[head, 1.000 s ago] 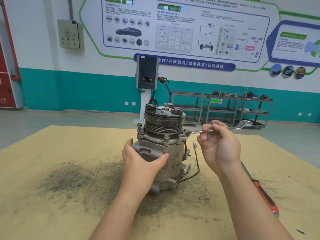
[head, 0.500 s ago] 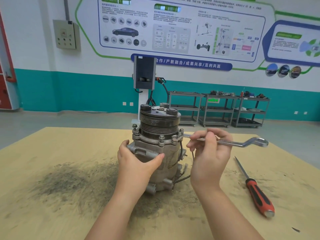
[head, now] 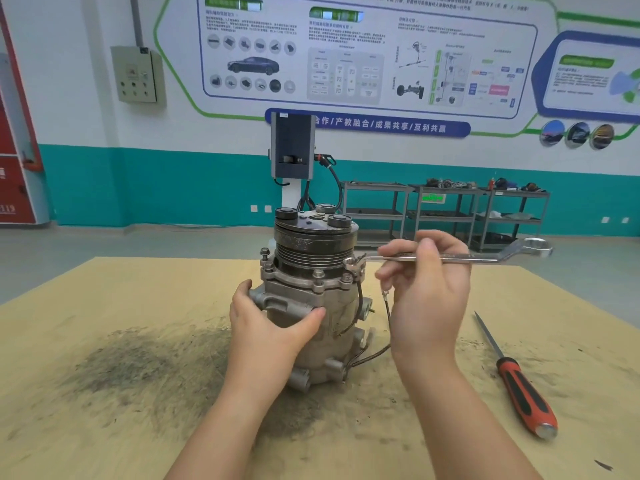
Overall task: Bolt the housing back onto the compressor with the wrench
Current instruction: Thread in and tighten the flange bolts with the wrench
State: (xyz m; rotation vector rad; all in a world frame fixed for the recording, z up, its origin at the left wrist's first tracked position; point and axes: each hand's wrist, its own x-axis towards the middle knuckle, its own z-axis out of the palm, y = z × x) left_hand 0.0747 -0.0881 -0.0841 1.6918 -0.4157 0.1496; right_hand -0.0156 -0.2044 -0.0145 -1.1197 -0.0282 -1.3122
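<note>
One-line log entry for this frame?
left hand: steadies compressor | right hand: holds wrench on flange bolt | screwdriver: idle

1. To your right, a red-and-black-handled screwdriver [head: 516, 378] lies on the tan board [head: 104, 427], blade pointing away from you.
2. A dark, sooty smear [head: 145, 368] covers the board at your left.
3. Beyond the board you face a charging post [head: 293, 150], grey shelving carts [head: 446, 209] and a wall poster [head: 363, 53].
4. A grey electrical box [head: 137, 74] hangs on the wall.

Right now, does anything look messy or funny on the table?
Yes: a dark, sooty smear dirties the tan table around the compressor, and one bolt at its left rim stands taller than the others.
</note>
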